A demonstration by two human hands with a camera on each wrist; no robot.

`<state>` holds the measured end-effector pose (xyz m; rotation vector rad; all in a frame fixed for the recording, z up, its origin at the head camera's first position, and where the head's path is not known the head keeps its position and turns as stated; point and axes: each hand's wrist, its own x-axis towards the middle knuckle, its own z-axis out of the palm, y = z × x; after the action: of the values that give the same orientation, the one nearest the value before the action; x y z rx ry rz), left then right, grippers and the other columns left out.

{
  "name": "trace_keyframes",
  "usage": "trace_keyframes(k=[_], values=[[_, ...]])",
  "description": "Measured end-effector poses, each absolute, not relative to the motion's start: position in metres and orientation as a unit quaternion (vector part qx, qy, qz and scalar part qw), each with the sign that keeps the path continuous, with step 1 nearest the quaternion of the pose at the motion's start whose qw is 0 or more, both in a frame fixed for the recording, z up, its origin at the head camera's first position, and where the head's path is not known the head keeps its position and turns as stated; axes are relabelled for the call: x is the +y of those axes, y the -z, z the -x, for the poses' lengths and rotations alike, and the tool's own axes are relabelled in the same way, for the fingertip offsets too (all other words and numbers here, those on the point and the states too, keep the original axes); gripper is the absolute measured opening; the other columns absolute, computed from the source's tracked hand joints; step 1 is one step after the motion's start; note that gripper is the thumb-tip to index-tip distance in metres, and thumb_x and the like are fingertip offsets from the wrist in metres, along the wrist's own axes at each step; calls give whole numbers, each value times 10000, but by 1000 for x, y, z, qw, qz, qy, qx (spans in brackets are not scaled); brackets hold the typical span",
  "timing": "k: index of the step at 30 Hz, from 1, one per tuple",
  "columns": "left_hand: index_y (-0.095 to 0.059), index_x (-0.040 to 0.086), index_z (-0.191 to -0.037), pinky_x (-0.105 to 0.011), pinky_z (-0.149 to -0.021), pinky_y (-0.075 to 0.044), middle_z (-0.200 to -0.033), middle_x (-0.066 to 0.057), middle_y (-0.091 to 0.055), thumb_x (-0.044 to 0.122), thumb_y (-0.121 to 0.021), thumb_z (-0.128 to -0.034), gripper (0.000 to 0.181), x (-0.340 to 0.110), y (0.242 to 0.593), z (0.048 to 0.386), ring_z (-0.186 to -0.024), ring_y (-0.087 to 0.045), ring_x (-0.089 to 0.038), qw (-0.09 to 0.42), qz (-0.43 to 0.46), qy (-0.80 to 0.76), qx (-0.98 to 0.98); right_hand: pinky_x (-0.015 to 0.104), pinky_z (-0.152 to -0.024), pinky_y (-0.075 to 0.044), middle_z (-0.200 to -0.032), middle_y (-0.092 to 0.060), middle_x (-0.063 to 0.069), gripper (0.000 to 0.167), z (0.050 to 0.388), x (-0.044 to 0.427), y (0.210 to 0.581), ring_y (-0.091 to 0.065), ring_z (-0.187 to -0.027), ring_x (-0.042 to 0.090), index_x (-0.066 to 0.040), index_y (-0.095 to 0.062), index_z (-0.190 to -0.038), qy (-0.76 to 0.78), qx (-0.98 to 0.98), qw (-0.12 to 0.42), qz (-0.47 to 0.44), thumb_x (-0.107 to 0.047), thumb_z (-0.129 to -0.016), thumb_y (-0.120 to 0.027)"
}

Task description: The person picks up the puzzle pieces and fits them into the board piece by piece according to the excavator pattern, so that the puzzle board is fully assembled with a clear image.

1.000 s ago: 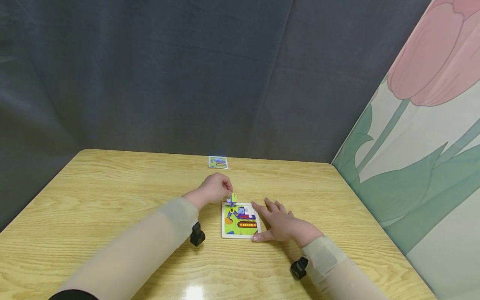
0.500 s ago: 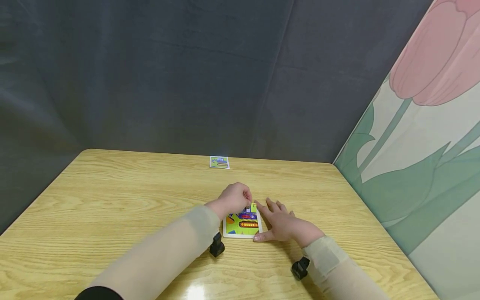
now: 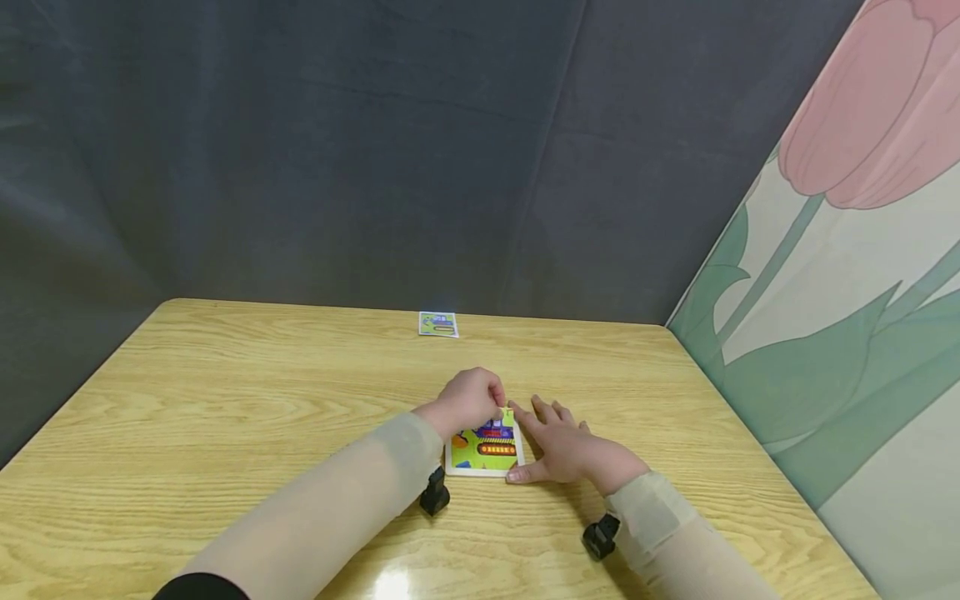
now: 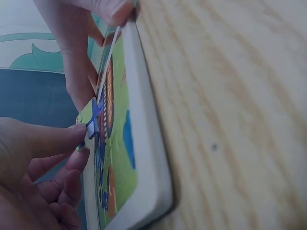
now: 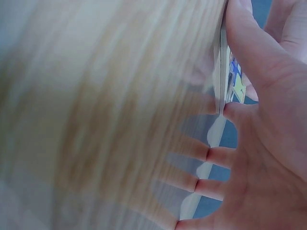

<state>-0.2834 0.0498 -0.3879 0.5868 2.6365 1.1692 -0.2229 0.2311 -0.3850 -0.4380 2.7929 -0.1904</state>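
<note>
A small framed jigsaw puzzle [image 3: 483, 463] with a white rim lies flat on the table, its picture an excavator on green. My left hand [image 3: 467, 398] reaches over its far side and pinches a green and purple puzzle piece [image 4: 92, 125] between thumb and finger. That piece is tilted at the far right corner, against the picture in the left wrist view. Fingers spread, my right hand [image 3: 558, 446] rests along the right side of the frame, its thumb at the near right corner. The left hand hides the far left part of the puzzle.
A small picture card [image 3: 438, 324] showing the same excavator lies near the far edge of the wooden table [image 3: 262, 367]. Behind the table hangs a dark curtain [image 3: 375, 167]; a tulip-patterned panel [image 3: 840, 333] borders the right side.
My left hand has carried the puzzle piece from beyond the frame's far left rightward to the far right corner, then lowered it slightly. The right hand has stayed in place.
</note>
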Motion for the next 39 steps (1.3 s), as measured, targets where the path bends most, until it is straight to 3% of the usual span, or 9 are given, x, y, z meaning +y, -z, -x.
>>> trace_keyframes(k=[14, 22, 28, 31, 34, 37, 39], values=[[-628, 154, -860, -298, -697, -455, -867, 17, -579, 158, -779, -853, 151, 50, 387, 282, -800, -547, -164, 100, -217, -305, 922, 769, -984, -199, -1610, -110, 210, 1064, 226, 231, 385, -136, -1418, 506, -238, -177, -1591, 68, 973, 157, 153, -710, -767, -655], [-660, 202, -829, -328, -817, -421, -943, 35, -557, 182, -783, -853, 127, 53, 389, 278, -890, -506, -164, 63, -244, -248, 935, 766, -988, -198, -1614, -103, 201, 1053, 226, 231, 385, -132, -1422, 497, -250, -180, -1590, 68, 973, 160, 149, -705, -769, -656], [-680, 222, -784, -331, -825, -414, -849, 68, -534, 168, -763, -851, 119, 58, 385, 272, -850, -480, -143, 23, -272, -174, 946, 767, -989, -192, -1613, -103, 206, 1047, 226, 232, 386, -127, -1423, 499, -260, -177, -1590, 69, 973, 160, 150, -714, -771, -644], [-716, 207, -845, -332, -824, -404, -831, 73, -526, 198, -784, -826, 71, 55, 383, 270, -834, -466, -143, 11, -292, -144, 945, 769, -986, -194, -1613, -103, 205, 1043, 226, 232, 386, -126, -1423, 499, -268, -176, -1590, 68, 973, 159, 152, -714, -771, -644], [-747, 183, -1041, -356, -880, -388, -941, 53, -564, 290, -832, -786, 289, 44, 383, 269, -911, -470, -162, 26, -303, -133, 943, 770, -983, -200, -1612, -110, 204, 1045, 225, 232, 386, -133, -1422, 499, -265, -178, -1590, 67, 974, 155, 153, -709, -771, -651], [-670, 192, -1281, -411, -1012, -336, -1207, 6, -580, 445, -850, -747, 618, 24, 385, 268, -1126, -467, -203, 55, -300, -117, 945, 770, -979, -208, -1608, -123, 211, 1054, 224, 231, 386, -148, -1415, 507, -248, -187, -1589, 66, 974, 152, 154, -709, -767, -657], [-591, 201, -1382, -463, -1087, -272, -1390, -34, -512, 531, -839, -721, 780, 10, 385, 265, -1290, -400, -255, 73, -293, -104, 948, 768, -982, -205, -1603, -134, 220, 1060, 224, 232, 384, -156, -1411, 513, -234, -190, -1589, 63, 974, 148, 158, -711, -766, -659]])
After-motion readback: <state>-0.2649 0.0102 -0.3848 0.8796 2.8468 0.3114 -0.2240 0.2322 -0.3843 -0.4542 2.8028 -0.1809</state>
